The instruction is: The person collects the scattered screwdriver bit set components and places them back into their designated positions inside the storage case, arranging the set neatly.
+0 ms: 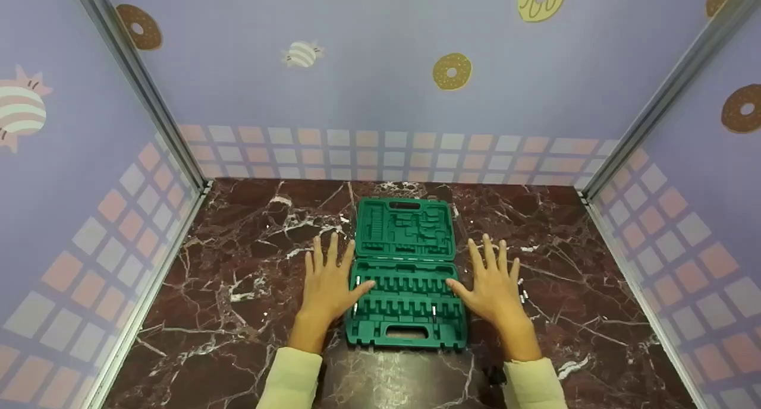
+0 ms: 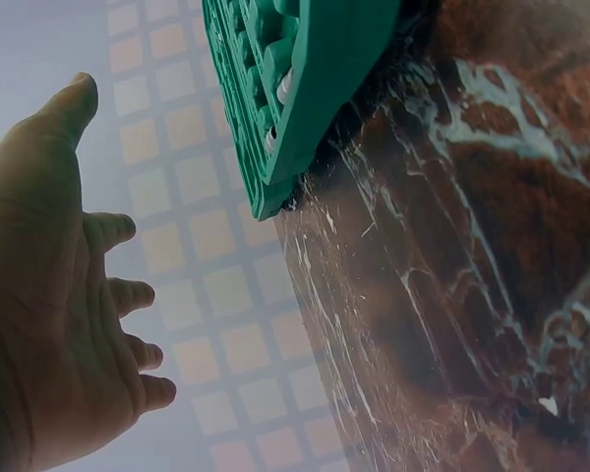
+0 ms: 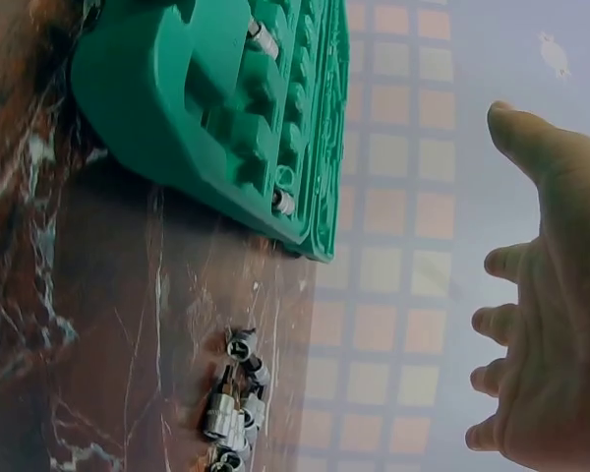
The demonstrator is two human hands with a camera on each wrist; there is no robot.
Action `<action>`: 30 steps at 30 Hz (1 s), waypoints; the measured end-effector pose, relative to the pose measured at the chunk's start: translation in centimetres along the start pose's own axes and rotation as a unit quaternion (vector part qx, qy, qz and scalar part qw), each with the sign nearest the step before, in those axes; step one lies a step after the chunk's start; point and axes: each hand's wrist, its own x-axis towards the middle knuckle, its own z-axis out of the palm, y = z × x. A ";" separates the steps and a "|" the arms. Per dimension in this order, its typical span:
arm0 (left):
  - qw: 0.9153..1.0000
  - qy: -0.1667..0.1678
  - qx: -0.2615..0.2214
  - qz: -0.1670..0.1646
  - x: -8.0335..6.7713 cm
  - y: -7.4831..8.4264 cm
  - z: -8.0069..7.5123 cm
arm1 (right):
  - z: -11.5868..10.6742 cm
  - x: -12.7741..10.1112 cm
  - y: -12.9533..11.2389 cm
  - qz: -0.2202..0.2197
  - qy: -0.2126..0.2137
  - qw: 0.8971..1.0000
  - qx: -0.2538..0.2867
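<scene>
A green plastic socket case (image 1: 405,267) lies unfolded on the table, its lid half towards the back wall. Most of its molded slots are bare, but a few metal pieces sit in the lower half, such as a bit socket (image 3: 264,39) and a small socket (image 3: 283,202). My left hand (image 1: 328,281) is spread flat at the case's left side, thumb over its edge in the head view. On the right side, my right hand (image 1: 492,284) mirrors it with fingers fanned. Both wrist views show the left palm (image 2: 54,295) and right palm (image 3: 565,315) raised above the table, holding nothing.
A small pile of loose metal sockets (image 3: 236,413) lies on the table right of the case, partly behind my right hand in the head view. A small black object (image 1: 493,374) is near my right sleeve. Patterned walls (image 1: 392,100) enclose the marbled table (image 1: 238,337).
</scene>
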 end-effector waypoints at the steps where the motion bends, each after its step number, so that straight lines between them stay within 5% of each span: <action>1: 1.000 0.000 -0.001 0.000 0.0 0.0 0.0 | -0.1 0.0 0.0 0.000 -0.001 1.000 0.000; 13: 1.000 -0.005 -0.012 0.008 0.0 -0.4 -0.4 | -0.7 -0.3 2.4 -0.012 0.032 0.999 -0.012; 30: 0.999 -0.026 -0.020 0.022 0.0 -1.9 -0.2 | -1.0 -1.9 7.8 0.012 0.028 1.000 0.007</action>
